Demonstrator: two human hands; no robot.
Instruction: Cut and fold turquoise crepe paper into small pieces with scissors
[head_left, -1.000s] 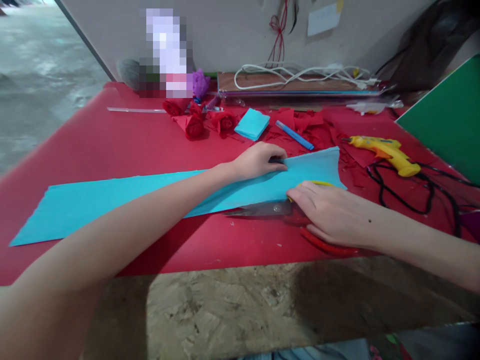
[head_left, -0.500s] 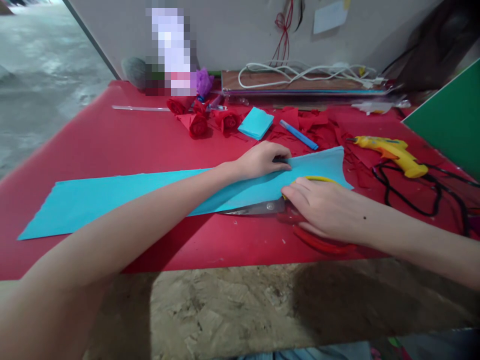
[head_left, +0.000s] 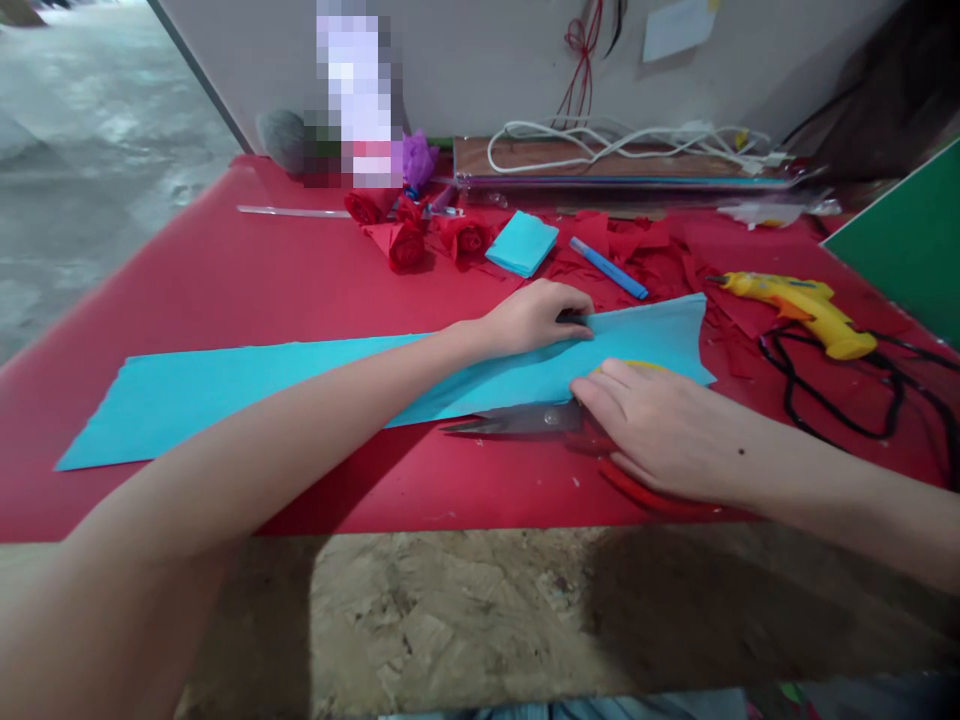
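Observation:
A long strip of light-blue crepe paper (head_left: 225, 385) lies across the red tabletop. My left hand (head_left: 536, 315) rests over its far edge, fingers and thumb closed on the paper; a dark patch shows between them that I cannot make out. To the right, my right hand (head_left: 645, 430) is closed over the handles of a pair of scissors, one loop red and one yellow, fingertips at the paper's near edge. The grey scissors (head_left: 517, 421) point left along that edge, blades slightly apart, partly covered by the paper. My palm hides most of the handles.
Red paper roses (head_left: 405, 245), a folded blue paper square (head_left: 523, 243), a blue marker (head_left: 609, 268) and red scraps lie behind the strip. At right are a yellow glue gun (head_left: 806, 308) with black cord and a green board (head_left: 900, 240). White cable (head_left: 555, 155) lies at the back.
The view has shifted slightly, moving everything a little rightward. More of the scissor blades shows below the paper's near edge, and they look further apart. Both hands keep their places on the paper and scissors.

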